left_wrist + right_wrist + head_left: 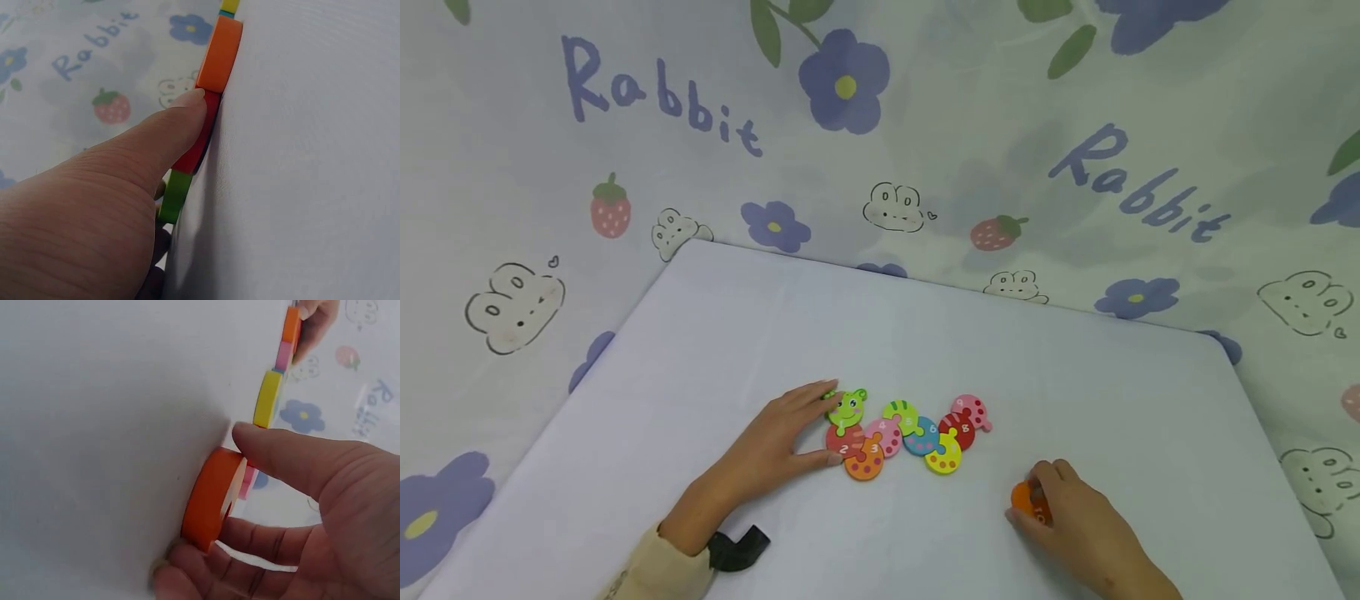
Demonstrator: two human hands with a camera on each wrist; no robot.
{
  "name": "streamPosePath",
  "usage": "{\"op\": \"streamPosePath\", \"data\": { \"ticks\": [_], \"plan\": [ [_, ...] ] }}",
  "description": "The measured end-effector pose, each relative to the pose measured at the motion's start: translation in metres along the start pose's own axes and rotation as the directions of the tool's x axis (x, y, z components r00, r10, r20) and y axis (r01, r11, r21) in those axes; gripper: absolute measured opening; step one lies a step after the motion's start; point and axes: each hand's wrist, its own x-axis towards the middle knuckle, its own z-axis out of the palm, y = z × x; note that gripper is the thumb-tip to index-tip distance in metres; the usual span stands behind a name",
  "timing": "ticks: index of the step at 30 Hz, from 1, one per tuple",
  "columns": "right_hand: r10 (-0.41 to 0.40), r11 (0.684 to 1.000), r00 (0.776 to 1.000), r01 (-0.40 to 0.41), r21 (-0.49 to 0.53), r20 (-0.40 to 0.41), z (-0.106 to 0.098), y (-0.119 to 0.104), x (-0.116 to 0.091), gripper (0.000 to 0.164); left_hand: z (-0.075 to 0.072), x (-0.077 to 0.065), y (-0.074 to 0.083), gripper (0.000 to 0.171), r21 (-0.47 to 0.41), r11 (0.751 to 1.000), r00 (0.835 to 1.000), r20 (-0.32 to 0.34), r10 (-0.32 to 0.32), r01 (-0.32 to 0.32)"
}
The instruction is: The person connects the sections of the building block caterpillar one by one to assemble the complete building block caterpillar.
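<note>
A wooden caterpillar puzzle [883, 437] of numbered, coloured discs lies joined on the white table, its green smiling head at the left and a pink disc marked 9 at the right. My left hand [782, 437] rests against the head end with fingers extended. Its thumb presses the edge of the red disc [201, 140], and the other fingertips lie near the green head [175, 199]. Apart from the chain, to its lower right, my right hand [1078, 517] holds an orange puzzle piece [215, 494] between thumb and fingers, low over the table. Part of the number on that piece is covered.
A black curved strap end [739, 550] sticks out beside the left sleeve. White cloth covers the table [925, 333]. Behind it hangs a curtain [925, 125] printed with rabbits, flowers and strawberries.
</note>
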Motion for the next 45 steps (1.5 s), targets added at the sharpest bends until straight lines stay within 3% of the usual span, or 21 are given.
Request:
{"op": "streamPosePath", "data": {
  "ticks": [6, 12, 20, 27, 34, 40, 45],
  "plan": [
    [-0.128, 0.989, 0.989, 0.122, -0.085, -0.071, -0.001, -0.002, -0.003, 0.041, -0.001, 0.0, 0.001, 0.082, -0.006, 1.0, 1.0, -0.002, 0.0, 0.0],
    [-0.237, 0.961, 0.965, 0.215, -0.177, -0.115, -0.002, -0.002, -0.004, 0.043, -0.002, 0.0, 0.002, 0.082, -0.007, 1.0, 1.0, 0.003, -0.004, 0.004],
    [-0.188, 0.977, 0.969, 0.169, -0.128, -0.161, -0.001, -0.003, -0.001, 0.067, 0.0, 0.0, 0.0, 0.082, -0.003, 1.0, 1.0, 0.003, -0.005, 0.005],
    [-0.149, 0.987, 0.979, 0.139, -0.076, -0.139, -0.004, -0.002, 0.005, 0.062, 0.0, -0.001, 0.001, 0.082, -0.007, 1.0, 1.0, 0.002, -0.009, 0.009],
    [-0.233, 0.972, 0.956, 0.221, -0.085, -0.178, -0.007, 0.003, 0.007, 0.052, -0.001, -0.002, 0.0, 0.082, -0.002, 1.0, 1.0, -0.007, 0.001, -0.001],
    [-0.194, 0.981, 0.964, 0.188, -0.053, -0.184, -0.013, -0.003, 0.013, 0.056, 0.0, -0.003, -0.001, 0.082, -0.012, 1.0, 1.0, -0.015, 0.008, -0.008],
    [-0.213, 0.977, 0.943, 0.207, -0.05, -0.255, -0.02, -0.01, 0.019, 0.057, 0.001, -0.003, -0.001, 0.082, -0.013, 1.0, 1.0, -0.018, 0.012, -0.013]
  ]
}}
